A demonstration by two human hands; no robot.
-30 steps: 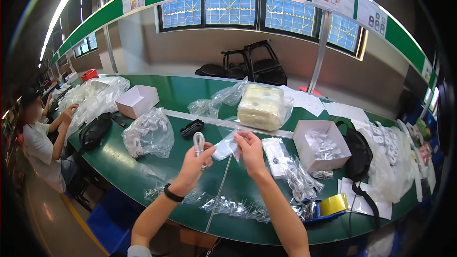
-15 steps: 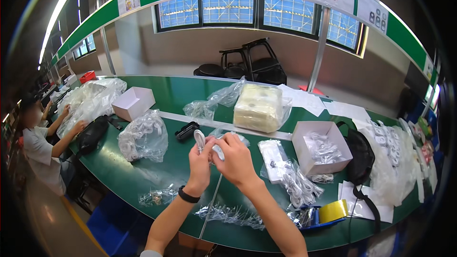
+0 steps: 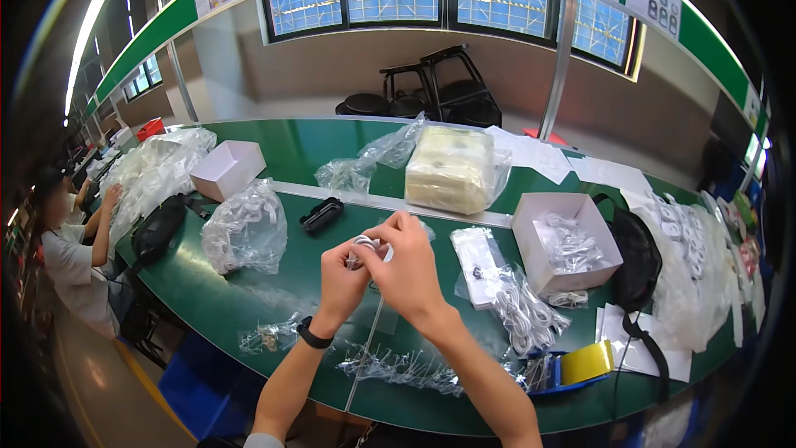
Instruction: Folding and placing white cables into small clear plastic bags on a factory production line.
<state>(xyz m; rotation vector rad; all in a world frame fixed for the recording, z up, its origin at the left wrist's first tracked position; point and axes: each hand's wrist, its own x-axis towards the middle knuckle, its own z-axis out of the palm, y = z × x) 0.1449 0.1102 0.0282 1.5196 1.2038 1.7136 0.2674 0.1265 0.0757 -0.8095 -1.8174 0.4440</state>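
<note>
1. The left hand [image 3: 342,286] is closed around a white cable coil [image 3: 363,241], which is held up above the counter [image 3: 191,278].
2. The right hand [image 3: 410,270] meets it from about 2 o'clock, with fingers bent together; what they pinch, I cannot tell.
3. I judge the coil to be light and flexible, a little springy, not very fragile; its smooth jacket may slide somewhat. The good hold is around the middle of the bundle, so the loops stay together; a single strand could pull it loose.
4. Most of the coil is hidden by the fingers, so its ends and any tie cannot be seen. A pale piece [image 3: 387,254] beneath the right fingers is too covered to identify.
5. Farther out, at 3 o'clock, a white box [image 3: 535,270] contains bagged pieces, blurred by shine. At between 9 and 10 o'clock, wrinkled plastic obscures the contents of a clear bag [image 3: 249,228].
</note>
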